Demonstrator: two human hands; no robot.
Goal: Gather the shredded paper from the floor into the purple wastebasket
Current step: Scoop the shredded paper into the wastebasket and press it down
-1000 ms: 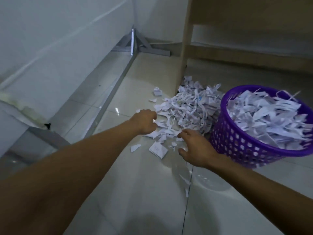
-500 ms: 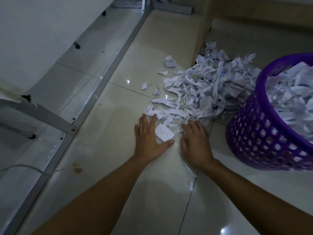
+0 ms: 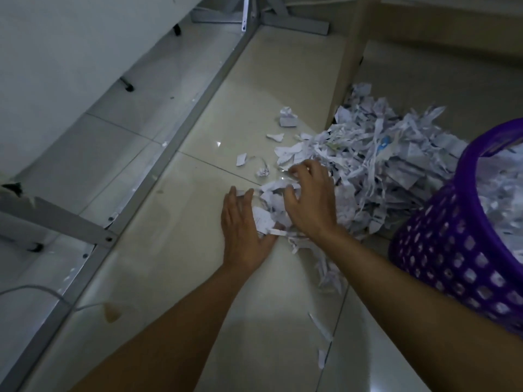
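Note:
A heap of white shredded paper lies on the tiled floor beside the purple wastebasket, which stands at the right edge and is full of shreds. My left hand lies flat on the floor, fingers straight, pressing against the near edge of the heap. My right hand sits just right of it on top of the heap, its fingers and thumb curled claw-like around a bunch of shreds. Loose scraps lie apart: a crumpled piece farther away and strips near my right forearm.
A grey metal frame rail runs diagonally along the floor on the left. A wooden furniture leg stands behind the heap. A thin white cable and a brown stain are at the lower left.
Both hands slid forward into the heap. My right hand went from flat on the floor to curled over the shreds. The left hand pushed scraps toward it.

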